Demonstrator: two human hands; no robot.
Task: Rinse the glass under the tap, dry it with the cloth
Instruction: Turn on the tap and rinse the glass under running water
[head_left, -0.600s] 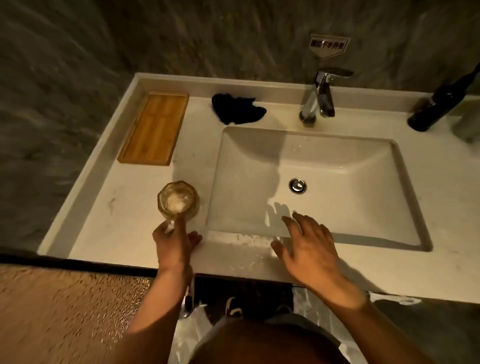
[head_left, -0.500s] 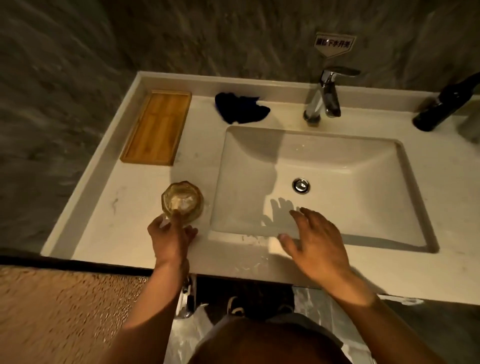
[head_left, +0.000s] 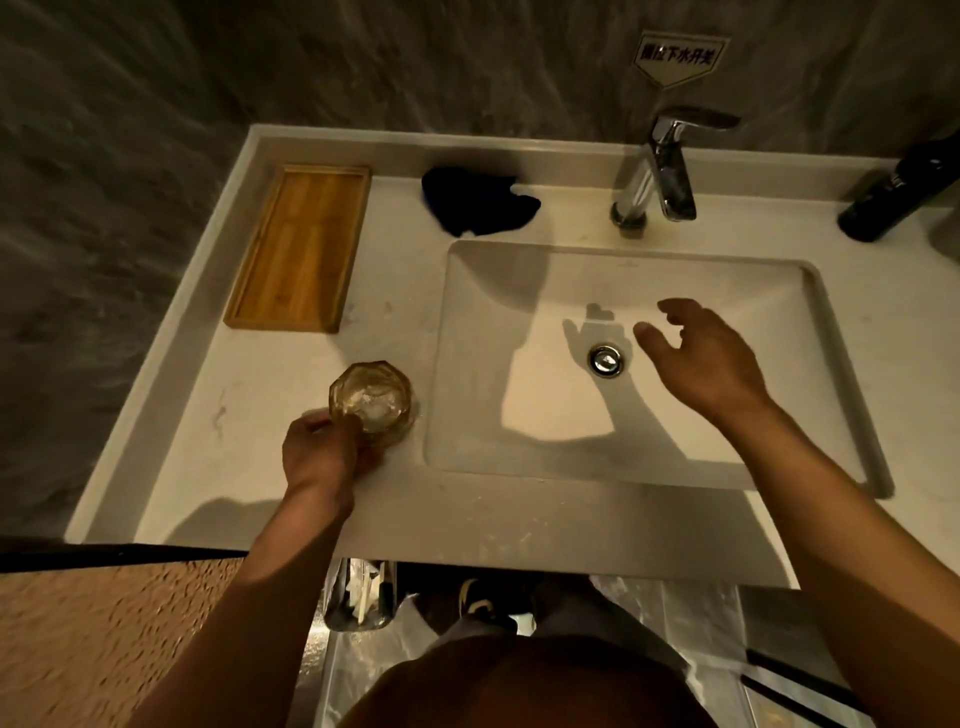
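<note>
A faceted clear glass (head_left: 375, 400) stands upright on the white counter, just left of the sink (head_left: 467, 322). My left hand (head_left: 319, 457) grips the near side of the glass, fingers curled round it. My right hand (head_left: 696, 358) hovers over the sink basin beside the drain (head_left: 605, 360), fingers relaxed and holding nothing. The chrome tap (head_left: 660, 171) stands behind the sink; no water is visible running. A dark crumpled cloth (head_left: 478, 205) lies on the counter at the sink's back left corner.
A wooden tray (head_left: 301, 249) lies at the counter's back left. A dark bottle (head_left: 898, 192) stands at the back right. A grey stone wall with a small sign (head_left: 678, 54) rises behind the counter.
My right hand moved from the sink's front rim forward over the basin, near the drain. My left hand closed round the glass, which stays on the counter.
</note>
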